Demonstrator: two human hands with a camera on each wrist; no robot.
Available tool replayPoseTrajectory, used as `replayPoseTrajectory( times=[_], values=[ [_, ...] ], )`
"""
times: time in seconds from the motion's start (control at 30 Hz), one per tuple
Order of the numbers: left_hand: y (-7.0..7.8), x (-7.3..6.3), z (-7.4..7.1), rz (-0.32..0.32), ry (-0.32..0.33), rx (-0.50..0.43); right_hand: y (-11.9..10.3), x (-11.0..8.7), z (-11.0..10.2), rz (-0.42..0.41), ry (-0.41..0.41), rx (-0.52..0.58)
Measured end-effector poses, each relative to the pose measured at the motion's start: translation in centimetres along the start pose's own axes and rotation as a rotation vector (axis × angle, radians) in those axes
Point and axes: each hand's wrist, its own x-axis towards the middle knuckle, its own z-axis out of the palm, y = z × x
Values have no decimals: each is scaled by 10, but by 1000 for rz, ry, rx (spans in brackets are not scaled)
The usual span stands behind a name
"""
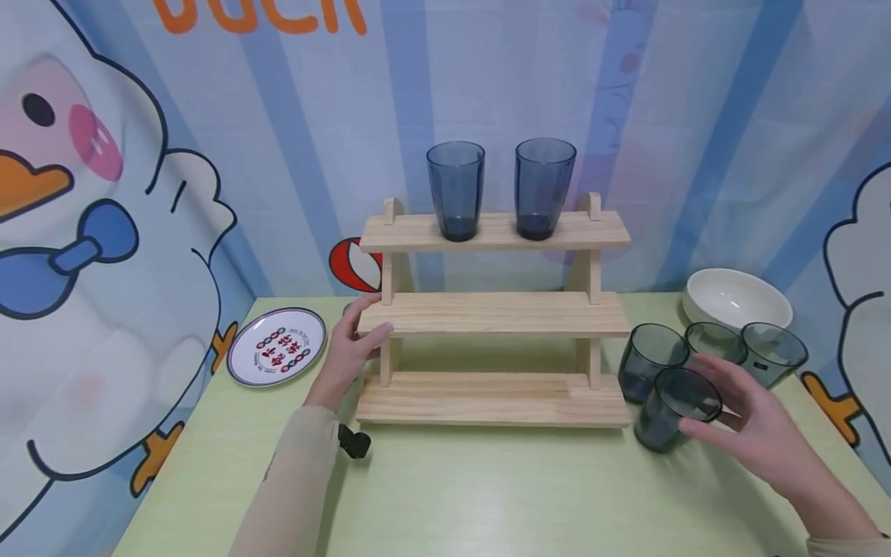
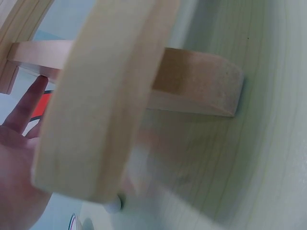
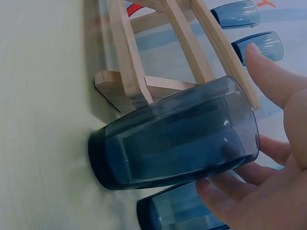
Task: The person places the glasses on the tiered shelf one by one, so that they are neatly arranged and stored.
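Note:
A three-tier wooden display rack [image 1: 494,313] stands on the table, two blue-tinted glasses upright on its top tier: the left glass [image 1: 455,189] and the right glass [image 1: 545,186]. My left hand [image 1: 346,352] holds the left end of the middle tier, thumb at the front edge and fingers behind. On the right, my right hand [image 1: 748,425] is spread around an upright tinted glass [image 3: 177,139]; in the right wrist view its thumb is apart from the glass and the fingers lie beyond it. Another glass [image 1: 643,360] stands just behind.
Two more tinted glasses, a middle one [image 1: 717,340] and a right one [image 1: 774,352], stand near a white bowl [image 1: 738,298] at the back right. A white plate [image 1: 276,347] with red print lies left of the rack. A patterned curtain [image 1: 299,155] hangs behind the table.

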Motion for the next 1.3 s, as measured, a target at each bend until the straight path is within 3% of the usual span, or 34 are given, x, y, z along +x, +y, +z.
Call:
replayPoseTrajectory(
  times=[0.6,0.83,1.1,1.3],
  values=[
    [-1,0,0,14,12,4,14,-2,20,33,63,130],
    [-2,0,0,20,5,-19,21,-2,24,-15,71,288],
    [-2,1,0,24,11,-22,22,-4,27,-52,133,200],
    [-4,1,0,28,8,-23,17,-8,27,-25,159,162]
  ],
)
